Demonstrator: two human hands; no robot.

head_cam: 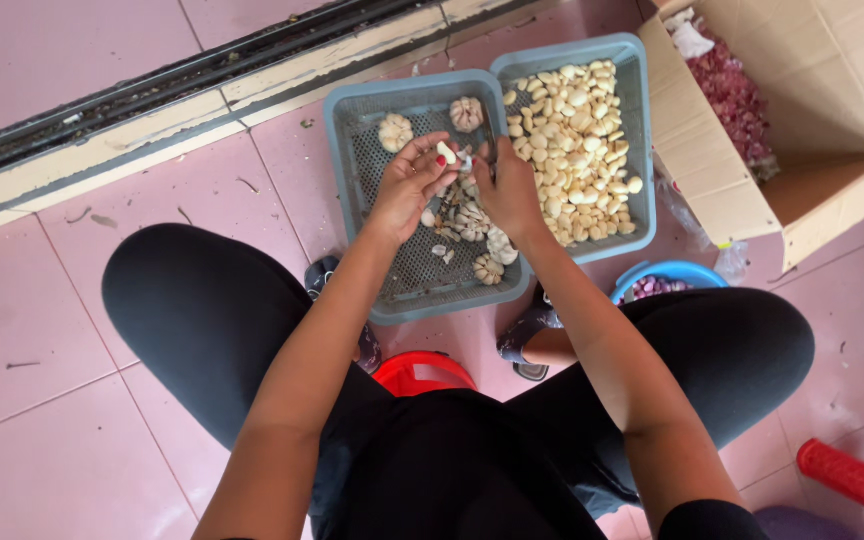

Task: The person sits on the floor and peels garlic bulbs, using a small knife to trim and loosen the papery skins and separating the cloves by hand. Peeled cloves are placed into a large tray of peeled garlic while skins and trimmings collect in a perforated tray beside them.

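My left hand (pixel 410 180) and my right hand (pixel 508 188) meet over a grey plastic basket (pixel 352 190) on the pink tiled floor. Between the fingertips of both hands is a pale garlic clove (pixel 447 152) with bits of papery skin. The basket holds whole garlic bulbs (pixel 395 131) at its far end and several broken bulbs and skins (pixel 472 225) beneath my hands. A second grey basket (pixel 637 120) to the right is heaped with peeled garlic cloves (pixel 572 140).
A cardboard box (pixel 752 180) with reddish skins inside stands at the right. A blue bowl (pixel 672 272) sits by my right knee. A red stool (pixel 422 372) is under me, another red stool (pixel 857 482) at lower right. A floor track (pixel 182 75) runs across the top.
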